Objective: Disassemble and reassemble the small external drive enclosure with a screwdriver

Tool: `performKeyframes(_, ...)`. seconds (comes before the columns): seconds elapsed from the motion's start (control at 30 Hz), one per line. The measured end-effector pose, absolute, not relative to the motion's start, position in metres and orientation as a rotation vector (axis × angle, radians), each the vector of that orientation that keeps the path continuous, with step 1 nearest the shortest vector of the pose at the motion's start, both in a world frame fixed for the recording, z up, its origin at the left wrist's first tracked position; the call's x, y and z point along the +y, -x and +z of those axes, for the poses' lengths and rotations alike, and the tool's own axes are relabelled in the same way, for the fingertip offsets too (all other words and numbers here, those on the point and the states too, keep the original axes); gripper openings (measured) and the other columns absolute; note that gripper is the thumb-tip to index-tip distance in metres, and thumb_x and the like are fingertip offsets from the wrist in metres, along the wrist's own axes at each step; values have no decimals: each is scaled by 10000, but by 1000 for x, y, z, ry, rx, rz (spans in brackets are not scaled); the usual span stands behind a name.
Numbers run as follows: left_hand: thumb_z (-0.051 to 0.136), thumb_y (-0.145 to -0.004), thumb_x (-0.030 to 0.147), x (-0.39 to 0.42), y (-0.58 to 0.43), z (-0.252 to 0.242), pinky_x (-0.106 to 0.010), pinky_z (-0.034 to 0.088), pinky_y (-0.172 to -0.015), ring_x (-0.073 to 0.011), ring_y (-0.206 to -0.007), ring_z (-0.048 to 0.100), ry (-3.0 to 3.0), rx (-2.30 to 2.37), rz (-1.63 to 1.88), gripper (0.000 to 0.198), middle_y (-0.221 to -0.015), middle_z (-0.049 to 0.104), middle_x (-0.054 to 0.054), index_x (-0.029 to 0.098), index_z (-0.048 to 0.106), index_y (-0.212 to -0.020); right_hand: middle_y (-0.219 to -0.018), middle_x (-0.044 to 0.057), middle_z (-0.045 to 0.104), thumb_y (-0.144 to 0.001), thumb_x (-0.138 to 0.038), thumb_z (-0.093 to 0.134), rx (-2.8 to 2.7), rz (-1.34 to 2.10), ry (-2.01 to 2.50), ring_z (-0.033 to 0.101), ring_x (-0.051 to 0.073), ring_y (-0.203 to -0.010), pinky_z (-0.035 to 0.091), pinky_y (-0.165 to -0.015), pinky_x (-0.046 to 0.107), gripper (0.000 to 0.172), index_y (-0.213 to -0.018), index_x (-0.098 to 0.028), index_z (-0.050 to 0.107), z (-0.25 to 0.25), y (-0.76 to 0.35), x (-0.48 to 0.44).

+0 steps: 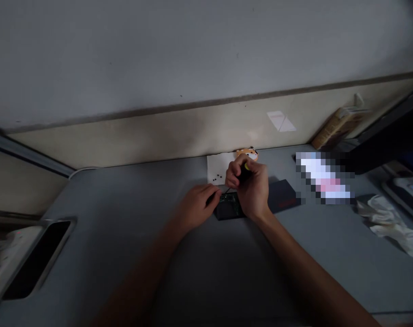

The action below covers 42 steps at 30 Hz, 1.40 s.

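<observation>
A flat dark device with an exposed green circuit board [228, 210] lies on the grey desk. My left hand [195, 206] has its fingers closed at the device's left end. Above the board, my right hand [256, 190] is wrapped round the black and yellow handle of a screwdriver [243, 174]. Its thin shaft slants down and left to the board; whether the tip sits in a screw is too small to tell. Several tiny dark pieces, apparently screws [217, 177], rest on white paper [218, 163] behind the device. To the right is a flat dark panel [281, 194], partly behind my right hand.
An orange and white animal-faced item [251, 153] stands against the wall behind the paper. At right are a pixelated bright screen [324, 177], crumpled tissue [390, 225] and a leaning book [339, 127]. A dark-topped, pale-rimmed object [39, 259] lies at far left.
</observation>
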<state>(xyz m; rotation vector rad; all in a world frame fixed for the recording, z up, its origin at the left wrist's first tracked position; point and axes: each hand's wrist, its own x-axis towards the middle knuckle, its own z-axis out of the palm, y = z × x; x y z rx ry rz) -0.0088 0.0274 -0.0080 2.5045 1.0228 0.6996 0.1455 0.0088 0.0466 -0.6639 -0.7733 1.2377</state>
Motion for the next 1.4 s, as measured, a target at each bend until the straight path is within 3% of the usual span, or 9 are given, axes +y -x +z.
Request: performKeyframes(1.4,439,-1032,240,27,9,-5,-314,520,-794,-181,-802,661,-2503,1030,677,243,-847,704,-29,208,636,-893,-563,-58,304,-808,-421,488,-761,1095,769,259,102,-489,201,-462,264,273,-625,-251,378,48,-143,4)
